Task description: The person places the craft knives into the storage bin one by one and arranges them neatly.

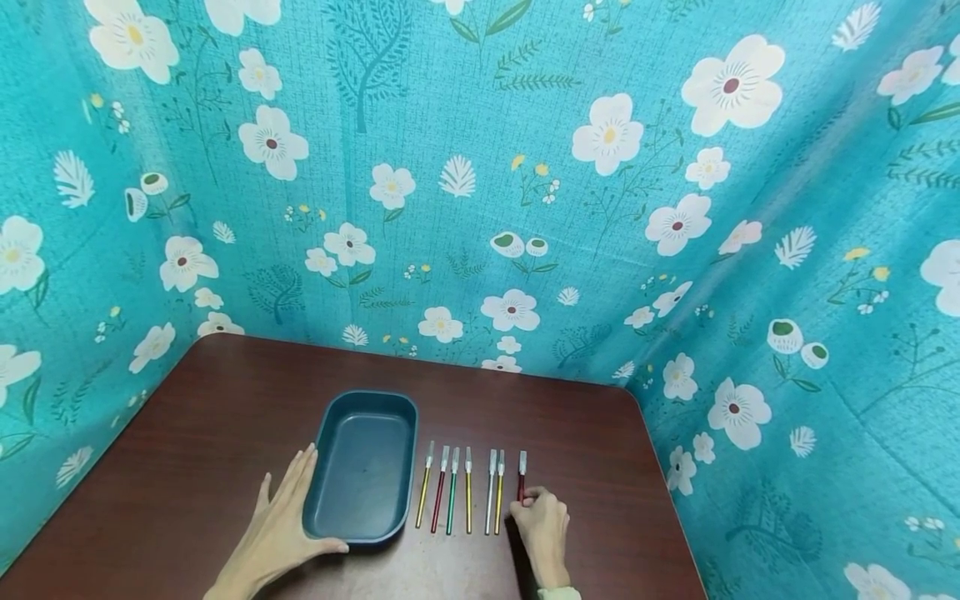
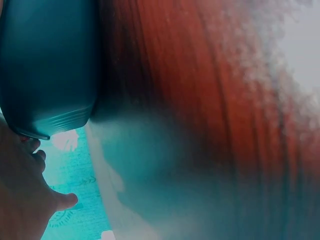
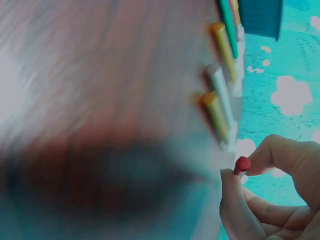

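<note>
A dark blue rectangular tray (image 1: pixel 411 467) stands on the brown table. My left hand (image 1: pixel 273 525) lies along its left side with fingers straight, the thumb at the near rim; the left wrist view shows the tray's outer wall (image 2: pixel 50 60) above the fingers. Between thumb and fingertips my right hand (image 1: pixel 543 527) pinches a red craft knife (image 1: pixel 522 468), its clear-capped end pointing away from me. The red butt end (image 3: pixel 243 163) pokes out between the fingertips in the right wrist view.
Several more capped craft knives lie in a row between tray and right hand: gold (image 1: pixel 423 497), red (image 1: pixel 438 502), green (image 1: pixel 451 504), silver (image 1: pixel 490 504) and further gold ones. A flowered teal curtain (image 1: pixel 450 208) hangs behind the table (image 1: pixel 247 400) and along its sides.
</note>
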Tool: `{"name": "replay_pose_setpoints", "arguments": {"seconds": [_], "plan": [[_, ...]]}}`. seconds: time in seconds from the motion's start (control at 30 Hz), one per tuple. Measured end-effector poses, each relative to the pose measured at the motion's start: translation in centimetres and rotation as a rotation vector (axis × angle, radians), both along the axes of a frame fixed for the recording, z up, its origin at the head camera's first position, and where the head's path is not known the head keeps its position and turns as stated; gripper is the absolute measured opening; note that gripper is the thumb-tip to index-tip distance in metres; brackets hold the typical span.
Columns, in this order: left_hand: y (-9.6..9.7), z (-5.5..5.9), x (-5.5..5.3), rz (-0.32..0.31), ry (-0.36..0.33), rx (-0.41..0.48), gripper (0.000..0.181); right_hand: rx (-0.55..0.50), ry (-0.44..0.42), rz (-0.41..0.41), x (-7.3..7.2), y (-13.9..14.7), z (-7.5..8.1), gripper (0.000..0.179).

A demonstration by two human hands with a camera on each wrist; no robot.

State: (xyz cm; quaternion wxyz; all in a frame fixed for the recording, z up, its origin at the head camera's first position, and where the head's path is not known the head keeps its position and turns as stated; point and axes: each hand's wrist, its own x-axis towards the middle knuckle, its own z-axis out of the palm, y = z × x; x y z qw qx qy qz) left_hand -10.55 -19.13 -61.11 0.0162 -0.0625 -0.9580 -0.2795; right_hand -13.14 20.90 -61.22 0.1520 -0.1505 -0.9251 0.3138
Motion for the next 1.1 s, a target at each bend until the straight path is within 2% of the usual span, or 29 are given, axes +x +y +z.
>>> {"name": "replay_pose_setpoints", "arguments": {"seconds": [0.1, 0.2, 0.27, 0.57, 0.7, 0.77, 0.93, 1.1], "plan": [[0.0, 0.0, 0.0, 0.000, 0.002, 0.004, 0.156, -0.069, -0.014, 0.002, 0.1, -0.7, 0.7, 0.015], [-0.1, 0.1, 0.0, -0.002, 0.008, -0.001, 0.156, -0.207, -0.041, 0.015, 0.0, -1.6, 1.6, 0.014], [-0.1, 0.1, 0.0, -0.005, 0.013, -0.004, 0.155, -0.258, -0.049, 0.028, -0.2, -2.3, 2.3, 0.014], [-0.2, 0.2, 0.1, -0.010, 0.001, 0.009, 0.153, -0.264, -0.039, 0.124, -0.8, -6.5, 4.8, 0.012], [-0.1, 0.2, 0.0, -0.008, -0.011, 0.013, 0.153, -0.334, -0.037, 0.166, -0.9, -8.8, 5.5, 0.014], [-0.1, 0.2, 0.0, -0.008, -0.011, 0.014, 0.154, -0.406, -0.034, 0.202, -0.9, -9.9, 5.9, 0.014], [-0.1, 0.1, -0.1, -0.022, 0.024, 0.021, 0.154, -0.548, -0.026, 0.285, -1.4, -12.6, 6.3, 0.015], [-0.2, 0.1, 0.0, -0.033, 0.046, 0.031, 0.153, -0.620, -0.051, 0.356, -1.6, -15.4, 6.4, 0.013]]}}
